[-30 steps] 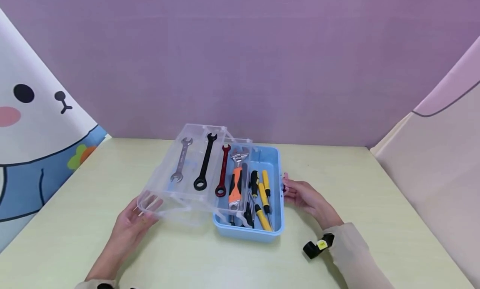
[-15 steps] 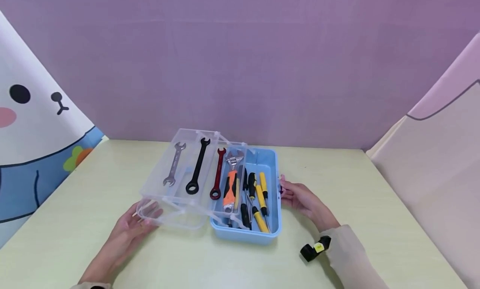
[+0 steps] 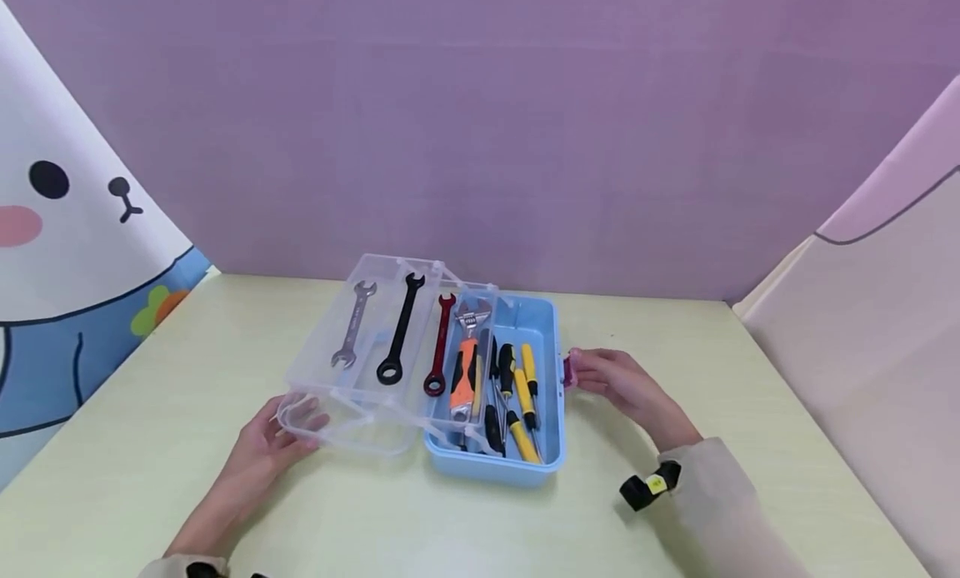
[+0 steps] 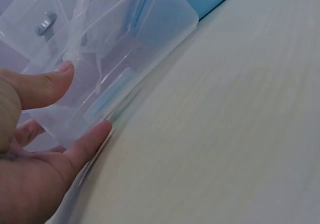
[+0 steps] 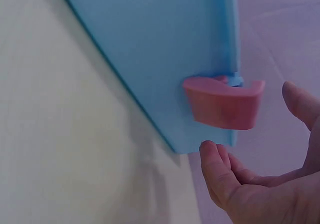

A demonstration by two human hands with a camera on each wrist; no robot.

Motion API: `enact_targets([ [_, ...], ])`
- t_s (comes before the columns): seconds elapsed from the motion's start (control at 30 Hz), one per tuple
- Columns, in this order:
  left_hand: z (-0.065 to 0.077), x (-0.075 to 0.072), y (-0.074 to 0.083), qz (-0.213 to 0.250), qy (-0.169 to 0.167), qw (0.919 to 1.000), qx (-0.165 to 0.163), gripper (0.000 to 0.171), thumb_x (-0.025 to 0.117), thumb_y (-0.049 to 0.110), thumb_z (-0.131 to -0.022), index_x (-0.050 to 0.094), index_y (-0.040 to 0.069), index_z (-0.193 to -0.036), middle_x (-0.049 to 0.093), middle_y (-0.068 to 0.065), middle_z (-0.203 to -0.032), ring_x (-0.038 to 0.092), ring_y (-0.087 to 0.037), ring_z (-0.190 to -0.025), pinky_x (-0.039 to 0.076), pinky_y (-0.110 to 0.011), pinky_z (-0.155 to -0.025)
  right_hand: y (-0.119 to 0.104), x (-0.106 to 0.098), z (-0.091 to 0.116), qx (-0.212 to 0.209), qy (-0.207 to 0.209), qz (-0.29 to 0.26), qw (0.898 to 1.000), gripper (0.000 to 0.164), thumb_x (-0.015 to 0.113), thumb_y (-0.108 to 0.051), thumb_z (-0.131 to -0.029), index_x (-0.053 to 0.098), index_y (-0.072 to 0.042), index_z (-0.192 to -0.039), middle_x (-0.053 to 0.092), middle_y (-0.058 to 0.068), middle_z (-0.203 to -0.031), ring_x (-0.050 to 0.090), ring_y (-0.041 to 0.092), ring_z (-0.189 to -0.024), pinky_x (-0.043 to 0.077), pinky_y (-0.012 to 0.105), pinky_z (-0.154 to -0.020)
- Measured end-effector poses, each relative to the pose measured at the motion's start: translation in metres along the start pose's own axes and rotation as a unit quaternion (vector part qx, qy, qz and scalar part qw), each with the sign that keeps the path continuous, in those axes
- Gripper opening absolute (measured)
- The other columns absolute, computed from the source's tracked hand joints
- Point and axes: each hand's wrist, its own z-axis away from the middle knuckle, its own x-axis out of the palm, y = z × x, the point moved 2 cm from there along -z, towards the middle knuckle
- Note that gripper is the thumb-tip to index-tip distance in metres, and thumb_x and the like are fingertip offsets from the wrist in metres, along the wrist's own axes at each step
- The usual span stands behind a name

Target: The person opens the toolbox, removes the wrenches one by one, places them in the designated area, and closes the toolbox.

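A blue toolbox (image 3: 551, 411) stands with its clear lid and trays (image 3: 337, 345) folded out to the left. In the trays lie a silver wrench (image 3: 355, 324), a black wrench (image 3: 402, 328), a red wrench (image 3: 440, 345) and an orange-handled adjustable wrench (image 3: 465, 378). My left hand (image 3: 262, 445) is at the lid's near left corner, fairly straight fingers under its edge, the thumb (image 4: 47, 86) on the near side. At the box's right side, my right hand (image 3: 622, 386) is spread around a pink latch (image 5: 225, 103), thumb and fingers apart from it in the right wrist view.
Inside the box's base lie several yellow and black screwdrivers (image 3: 525, 395). A pale wooden table (image 3: 360, 520) bears the box, with a purple cloth wall (image 3: 480, 128) behind it. Printed panels rise at both sides.
The clear trays have swung slightly farther left and down over the past second. My right fingers have loosened from the pink latch. The left hand stays at the lid's corner.
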Motion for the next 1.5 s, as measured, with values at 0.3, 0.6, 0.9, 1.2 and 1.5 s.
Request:
enact_targets([
  [0.3,-0.003,0.001,0.009,-0.201,0.075,0.9767,-0.003,0.061,0.070,-0.002,-0.081,0.039,-0.015,-0.133,0.046,-0.040,-0.129,0.050,0.018,-0.098,0.047,-0.004,-0.082,-0.034,0.001,-0.004,0.005,0.034,0.084,0.996,0.067,0.056,-0.034,-0.096,0.033,0.013,-0.137,0.047,0.025,-0.132,0.057,0.019,-0.105,0.048,0.034,-0.102],
  [0.6,-0.001,0.003,0.010,-0.207,0.085,0.9735,-0.050,0.065,0.071,-0.002,-0.081,0.038,-0.016,-0.134,0.048,-0.040,-0.127,0.051,0.017,-0.091,0.051,-0.008,-0.078,-0.071,0.030,-0.015,-0.010,0.055,0.194,0.979,0.057,0.057,-0.026,-0.095,0.038,0.007,-0.137,0.045,0.025,-0.135,0.051,0.037,-0.120,0.043,0.048,-0.106],
  [0.9,-0.001,0.006,0.009,-0.192,0.088,0.9748,-0.072,0.066,0.072,-0.004,-0.079,0.037,-0.017,-0.133,0.048,-0.040,-0.128,0.052,0.016,-0.089,0.051,-0.008,-0.079,-0.095,0.061,-0.037,0.002,-0.018,0.165,0.986,0.052,0.057,-0.025,-0.096,0.042,0.005,-0.136,0.051,0.020,-0.134,0.057,0.031,-0.115,0.049,0.039,-0.100],
  [1.2,0.001,0.000,0.006,-0.184,0.083,0.9760,-0.080,0.065,0.071,-0.005,-0.080,0.036,-0.016,-0.133,0.052,-0.036,-0.125,0.056,0.012,-0.089,0.053,-0.011,-0.076,-0.115,0.094,-0.053,0.034,-0.063,0.187,0.980,0.039,0.060,-0.022,-0.094,0.056,0.004,-0.123,0.058,0.021,-0.125,0.062,0.028,-0.103,0.053,0.036,-0.095],
  [1.5,-0.001,0.001,0.003,-0.177,0.078,0.9778,-0.081,0.065,0.072,-0.004,-0.080,0.036,-0.016,-0.132,0.052,-0.037,-0.124,0.057,0.010,-0.089,0.054,-0.011,-0.076,-0.123,0.113,-0.058,0.071,-0.049,0.246,0.965,0.035,0.065,-0.018,-0.090,0.058,0.000,-0.120,0.063,0.017,-0.115,0.064,0.026,-0.094,0.056,0.036,-0.090],
])
